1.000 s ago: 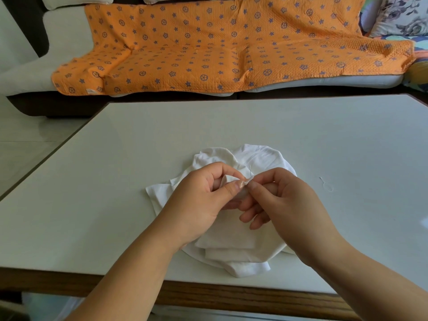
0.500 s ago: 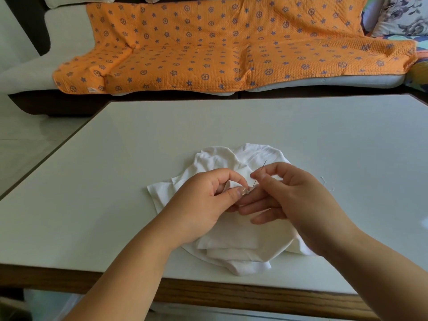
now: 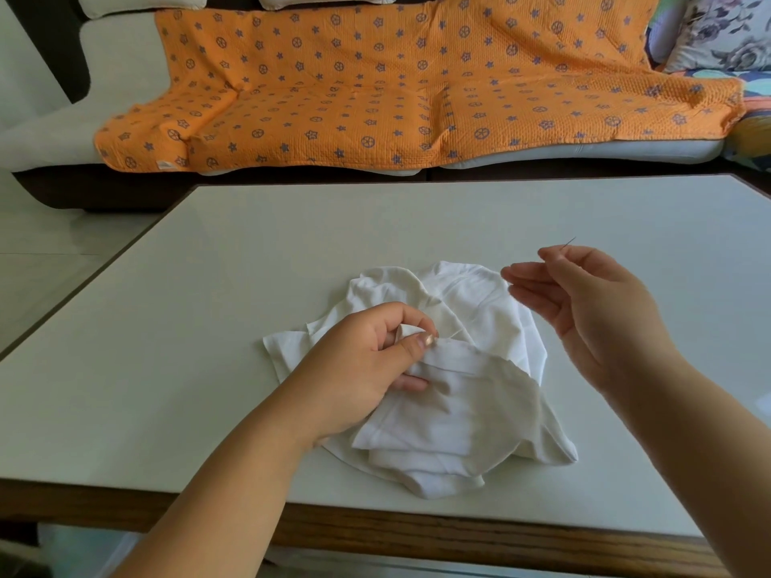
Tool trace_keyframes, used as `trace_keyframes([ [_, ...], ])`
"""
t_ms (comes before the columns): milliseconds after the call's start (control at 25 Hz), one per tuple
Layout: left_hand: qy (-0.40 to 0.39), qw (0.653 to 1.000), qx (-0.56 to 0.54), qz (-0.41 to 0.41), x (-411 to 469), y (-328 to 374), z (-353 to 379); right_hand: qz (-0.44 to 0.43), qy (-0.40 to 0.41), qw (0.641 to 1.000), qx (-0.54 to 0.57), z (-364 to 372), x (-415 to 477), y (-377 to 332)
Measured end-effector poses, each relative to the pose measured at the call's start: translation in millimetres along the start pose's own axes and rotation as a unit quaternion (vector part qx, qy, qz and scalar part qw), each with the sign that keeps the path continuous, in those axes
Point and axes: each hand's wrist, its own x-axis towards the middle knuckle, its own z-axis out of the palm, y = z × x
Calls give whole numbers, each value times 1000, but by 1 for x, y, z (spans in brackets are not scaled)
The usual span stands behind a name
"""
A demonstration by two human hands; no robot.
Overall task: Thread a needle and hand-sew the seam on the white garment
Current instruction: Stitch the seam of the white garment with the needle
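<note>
White-topped, wood-edged table (image 3: 167,369), one, bears one crumpled white knit garment (image 3: 459,415) near its front edge, a fold pinched between thumb and forefinger of the left hand (image 3: 359,369). The right hand (image 3: 596,314), raised clear of the cloth, nips one thin steel needle (image 3: 570,242) at thumb and forefinger, other fingers loose. Threading judged done, stitching under way; the thread is too fine to trace, the remaining seam unclear.
</note>
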Motion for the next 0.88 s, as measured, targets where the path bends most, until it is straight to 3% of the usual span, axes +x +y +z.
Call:
trace_keyframes([
  [120, -1, 1000, -8, -9, -1, 1, -3, -51, 40, 994, -87, -3, 5, 1],
  [360, 1, 1000, -14, -25, -3, 2, -3, -90, 42, 980, -171, 0, 0, 4],
  [480, 2, 999, -26, -23, -4, 4, -3, -100, -30, 969, -225, 10, -17, 5],
  [600, 2, 999, -41, -22, -4, 5, -3, -127, -130, 917, -355, 22, -40, 14],
  [680, 7, 998, -54, -21, -3, 7, -3, -147, -144, 892, -403, 26, -47, 16],
  [880, 52, 994, -97, -19, -3, 9, -10, -90, -173, 903, -382, 21, -49, 9],
])
